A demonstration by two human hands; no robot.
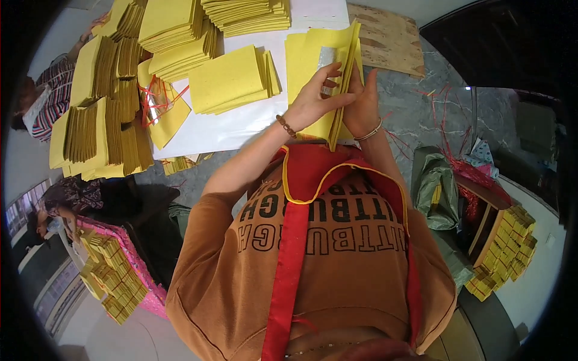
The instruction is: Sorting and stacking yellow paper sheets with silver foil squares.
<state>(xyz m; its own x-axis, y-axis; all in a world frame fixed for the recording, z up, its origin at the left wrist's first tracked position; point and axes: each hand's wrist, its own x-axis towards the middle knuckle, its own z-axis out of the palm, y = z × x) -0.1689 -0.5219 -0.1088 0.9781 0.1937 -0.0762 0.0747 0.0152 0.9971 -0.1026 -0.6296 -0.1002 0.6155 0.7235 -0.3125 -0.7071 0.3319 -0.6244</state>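
A thin sheaf of folded yellow paper [347, 51] stands on edge at the table's near right corner, held between my two hands. My left hand [318, 95], beaded bracelet at the wrist, presses its left side with thumb and fingers. On the other side my right hand [363, 107] backs the sheaf with its palm, fingers extended upward; part of it is hidden by the paper. A silver foil patch [327, 57] shows on the yellow sheet beside my left fingers. Just left lies a small pile of folded yellow paper [226, 78].
Tall stacks of yellow paper [90, 135] crowd the white table's [205, 135] left side. Near them, red ties [159, 99] lie over a yellow sheet. A plywood board [385, 39] adjoins the table. Other people [51, 108] work at left. Yellow bundles [503, 253] are piled at right.
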